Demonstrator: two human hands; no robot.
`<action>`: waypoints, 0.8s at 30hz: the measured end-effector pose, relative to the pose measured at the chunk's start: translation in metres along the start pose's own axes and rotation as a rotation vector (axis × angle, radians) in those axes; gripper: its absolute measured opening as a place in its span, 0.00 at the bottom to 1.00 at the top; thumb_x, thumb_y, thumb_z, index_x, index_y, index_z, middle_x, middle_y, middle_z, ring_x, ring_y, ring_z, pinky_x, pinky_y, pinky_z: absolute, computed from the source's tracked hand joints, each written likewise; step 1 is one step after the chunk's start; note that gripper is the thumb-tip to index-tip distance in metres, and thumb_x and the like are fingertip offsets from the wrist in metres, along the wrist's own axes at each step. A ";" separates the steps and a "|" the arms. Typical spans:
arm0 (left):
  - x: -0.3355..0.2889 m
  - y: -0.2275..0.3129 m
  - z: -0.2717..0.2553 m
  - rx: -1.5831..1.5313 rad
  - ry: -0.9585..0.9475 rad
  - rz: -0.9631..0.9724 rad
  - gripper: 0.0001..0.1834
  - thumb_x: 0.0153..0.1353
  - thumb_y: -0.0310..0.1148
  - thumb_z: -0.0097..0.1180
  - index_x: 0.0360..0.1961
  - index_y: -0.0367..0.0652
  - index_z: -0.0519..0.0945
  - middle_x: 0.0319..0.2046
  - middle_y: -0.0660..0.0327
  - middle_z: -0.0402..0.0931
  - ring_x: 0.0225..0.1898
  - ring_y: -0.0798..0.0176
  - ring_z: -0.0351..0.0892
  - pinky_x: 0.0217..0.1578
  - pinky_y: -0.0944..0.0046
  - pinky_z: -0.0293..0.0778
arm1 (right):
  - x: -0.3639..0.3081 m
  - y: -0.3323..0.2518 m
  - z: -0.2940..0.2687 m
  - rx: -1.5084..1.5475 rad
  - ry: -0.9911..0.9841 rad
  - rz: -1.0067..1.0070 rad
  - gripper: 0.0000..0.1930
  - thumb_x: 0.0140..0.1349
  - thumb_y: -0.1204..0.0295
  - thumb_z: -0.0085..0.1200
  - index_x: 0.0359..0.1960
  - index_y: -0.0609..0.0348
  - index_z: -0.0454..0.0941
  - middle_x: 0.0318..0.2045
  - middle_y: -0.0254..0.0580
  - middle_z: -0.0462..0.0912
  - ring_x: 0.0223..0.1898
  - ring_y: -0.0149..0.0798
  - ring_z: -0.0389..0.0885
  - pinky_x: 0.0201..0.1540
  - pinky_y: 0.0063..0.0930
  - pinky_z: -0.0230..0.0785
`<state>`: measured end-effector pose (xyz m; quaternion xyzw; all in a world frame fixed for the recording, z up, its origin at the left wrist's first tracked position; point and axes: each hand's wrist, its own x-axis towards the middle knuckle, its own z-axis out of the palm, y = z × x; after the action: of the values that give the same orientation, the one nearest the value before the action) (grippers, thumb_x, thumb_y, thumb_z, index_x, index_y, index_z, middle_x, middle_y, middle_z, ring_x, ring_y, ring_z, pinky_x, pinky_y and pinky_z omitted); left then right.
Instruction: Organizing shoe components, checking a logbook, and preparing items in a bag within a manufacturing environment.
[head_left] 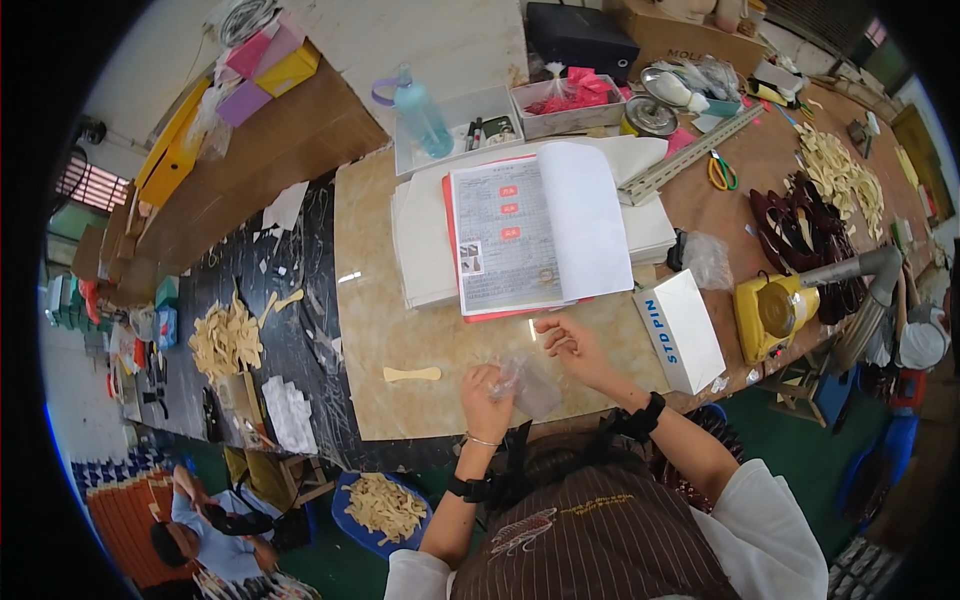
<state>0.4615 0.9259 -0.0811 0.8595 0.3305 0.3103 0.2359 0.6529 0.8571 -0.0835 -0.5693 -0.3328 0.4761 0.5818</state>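
My left hand [485, 395] is closed on a crumpled clear plastic bag [537, 392] just above the near edge of the tan board. The bag hangs to the right of that hand, and its contents, if any, cannot be made out. My right hand [570, 348] is raised beyond the bag, its fingers loosely bent and apart, with nothing visible in them. Left of my left hand, a single pale bone-shaped piece [411, 374] lies flat on the board [390, 270]. Beyond my hands, a binder of printed sheets [505, 230] lies with its top page folded over to the right.
A white carton [680, 330] and a yellow machine [768, 315] stand at the right. Scissors [721, 172] and dark red shoes [790, 225] lie beyond. Pale pieces [226, 338] are heaped at left; a blue tub [350, 522] holds more. Another person [215, 535] sits at lower left.
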 end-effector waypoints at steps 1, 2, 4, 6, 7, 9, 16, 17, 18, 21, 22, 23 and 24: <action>-0.005 0.002 -0.003 -0.094 -0.055 -0.130 0.07 0.52 0.29 0.61 0.30 0.36 0.80 0.33 0.51 0.76 0.32 0.48 0.71 0.36 0.55 0.68 | -0.002 0.001 -0.002 -0.001 -0.012 0.005 0.16 0.53 0.88 0.46 0.41 0.59 0.78 0.43 0.39 0.77 0.39 0.33 0.77 0.39 0.24 0.72; -0.009 0.002 -0.007 -0.189 -0.109 -0.257 0.07 0.54 0.29 0.59 0.30 0.35 0.78 0.30 0.49 0.74 0.31 0.47 0.71 0.34 0.55 0.67 | -0.004 0.003 -0.005 -0.200 -0.106 0.001 0.18 0.52 0.88 0.45 0.43 0.59 0.78 0.43 0.40 0.78 0.39 0.35 0.77 0.39 0.26 0.72; -0.018 0.001 -0.013 -0.199 -0.065 -0.304 0.07 0.57 0.28 0.57 0.29 0.34 0.75 0.28 0.48 0.71 0.30 0.48 0.69 0.33 0.56 0.66 | -0.006 0.010 0.002 -0.396 -0.209 -0.006 0.20 0.51 0.88 0.44 0.44 0.58 0.77 0.43 0.42 0.79 0.38 0.38 0.78 0.39 0.28 0.72; -0.021 0.005 -0.016 -0.224 -0.032 -0.337 0.09 0.59 0.28 0.55 0.28 0.33 0.72 0.26 0.47 0.69 0.28 0.48 0.68 0.31 0.57 0.64 | -0.009 0.018 0.011 -0.616 -0.214 -0.100 0.15 0.53 0.83 0.46 0.42 0.60 0.76 0.38 0.43 0.78 0.37 0.43 0.77 0.40 0.32 0.71; -0.021 0.006 -0.020 -0.213 -0.077 -0.343 0.10 0.60 0.29 0.53 0.27 0.34 0.69 0.24 0.47 0.66 0.28 0.48 0.66 0.31 0.58 0.64 | -0.005 0.022 0.014 -0.618 -0.213 -0.100 0.15 0.53 0.83 0.46 0.42 0.60 0.76 0.38 0.43 0.78 0.37 0.43 0.77 0.40 0.32 0.71; -0.026 0.009 -0.026 -0.198 -0.125 -0.351 0.11 0.62 0.29 0.51 0.26 0.34 0.67 0.22 0.47 0.64 0.27 0.49 0.65 0.31 0.59 0.63 | 0.006 0.023 0.031 -0.895 -0.059 -0.350 0.09 0.53 0.78 0.49 0.36 0.62 0.75 0.35 0.43 0.75 0.39 0.45 0.74 0.42 0.37 0.68; -0.053 0.002 -0.048 -0.284 -0.085 -0.556 0.11 0.64 0.30 0.50 0.26 0.35 0.70 0.20 0.54 0.67 0.23 0.62 0.66 0.27 0.63 0.65 | 0.085 0.044 0.056 -1.309 -0.024 -0.636 0.12 0.49 0.74 0.52 0.37 0.59 0.73 0.38 0.45 0.72 0.44 0.45 0.70 0.45 0.36 0.64; -0.052 0.000 -0.049 -0.234 -0.099 -0.528 0.10 0.63 0.29 0.50 0.26 0.35 0.71 0.20 0.56 0.68 0.23 0.64 0.65 0.27 0.64 0.65 | 0.093 0.047 0.056 -1.349 -0.046 -0.588 0.12 0.50 0.74 0.52 0.39 0.59 0.73 0.38 0.44 0.72 0.44 0.44 0.71 0.45 0.36 0.65; -0.051 -0.001 -0.049 -0.232 -0.093 -0.529 0.10 0.63 0.29 0.50 0.26 0.35 0.71 0.20 0.56 0.68 0.23 0.64 0.65 0.27 0.64 0.65 | 0.101 0.050 0.056 -1.389 -0.067 -0.540 0.13 0.50 0.75 0.52 0.40 0.59 0.73 0.38 0.44 0.72 0.44 0.44 0.71 0.45 0.36 0.65; -0.047 0.000 -0.053 -0.235 -0.167 -0.528 0.09 0.61 0.29 0.54 0.26 0.35 0.73 0.19 0.56 0.68 0.23 0.63 0.66 0.28 0.65 0.66 | 0.114 0.056 0.047 -1.353 -0.047 -0.498 0.13 0.51 0.75 0.52 0.40 0.59 0.74 0.38 0.43 0.73 0.44 0.43 0.71 0.45 0.36 0.66; -0.045 -0.001 -0.054 -0.236 -0.180 -0.533 0.08 0.60 0.29 0.56 0.27 0.35 0.74 0.20 0.55 0.68 0.23 0.62 0.67 0.28 0.65 0.66 | 0.116 0.057 0.045 -1.349 -0.055 -0.503 0.13 0.51 0.75 0.52 0.40 0.59 0.74 0.38 0.43 0.73 0.44 0.43 0.71 0.45 0.36 0.66; -0.042 -0.001 -0.055 -0.242 -0.195 -0.536 0.08 0.59 0.29 0.58 0.27 0.35 0.75 0.20 0.55 0.69 0.23 0.62 0.68 0.28 0.65 0.67 | 0.116 0.056 0.042 -1.336 -0.093 -0.479 0.13 0.51 0.74 0.53 0.40 0.59 0.74 0.38 0.43 0.74 0.44 0.44 0.72 0.45 0.37 0.67; -0.039 0.000 -0.057 -0.242 -0.193 -0.538 0.08 0.59 0.29 0.58 0.27 0.35 0.75 0.20 0.55 0.69 0.23 0.62 0.68 0.28 0.65 0.67 | 0.117 0.056 0.040 -1.324 -0.129 -0.455 0.13 0.51 0.74 0.53 0.40 0.58 0.75 0.38 0.43 0.75 0.44 0.44 0.72 0.44 0.38 0.67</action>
<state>0.3989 0.9098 -0.0563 0.7322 0.4830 0.1908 0.4406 0.6435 0.9741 -0.1510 -0.6906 -0.6975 0.0725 0.1771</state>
